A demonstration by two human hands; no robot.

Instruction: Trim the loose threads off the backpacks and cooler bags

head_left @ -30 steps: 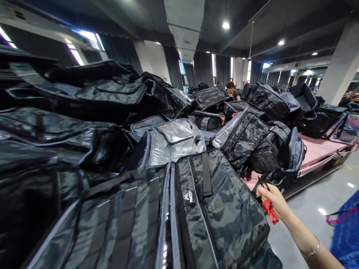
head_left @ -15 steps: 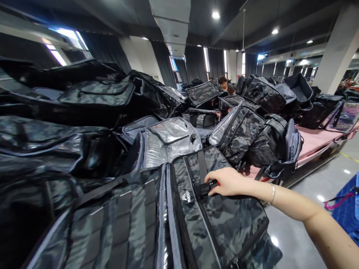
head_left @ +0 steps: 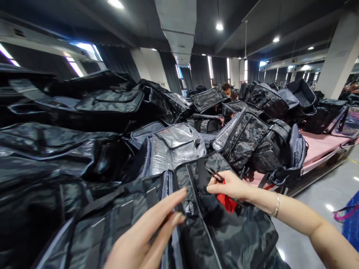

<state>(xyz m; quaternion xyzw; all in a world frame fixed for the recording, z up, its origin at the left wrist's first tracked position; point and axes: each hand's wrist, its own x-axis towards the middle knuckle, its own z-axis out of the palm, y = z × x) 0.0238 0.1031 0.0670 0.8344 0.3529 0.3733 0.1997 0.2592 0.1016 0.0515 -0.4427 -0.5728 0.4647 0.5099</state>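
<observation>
In the head view, a dark camouflage backpack [head_left: 241, 228] lies open before me, with a pale logo and a long zipper on its panel. My right hand [head_left: 231, 185] is closed around small black thread snips [head_left: 214, 174], their points aimed left above the panel. A piece of red cloth [head_left: 227, 202] hangs under that hand. My left hand [head_left: 151, 228] reaches in from the bottom edge over the bag's zipped seam, its thumb and fingers apart with nothing between them. The gap between my two hands is small.
Camouflage bags with silver lining [head_left: 179, 144] are heaped to the left and ahead. More bags [head_left: 246, 136] lie on a pink-topped table [head_left: 322, 145]. A person [head_left: 228, 90] is behind the pile. A blue item [head_left: 352, 220] stands at the right on the shiny floor.
My left hand has come into view from below. The right hand has lifted slightly off the bag's panel, so the snips' points and the red cloth now show.
</observation>
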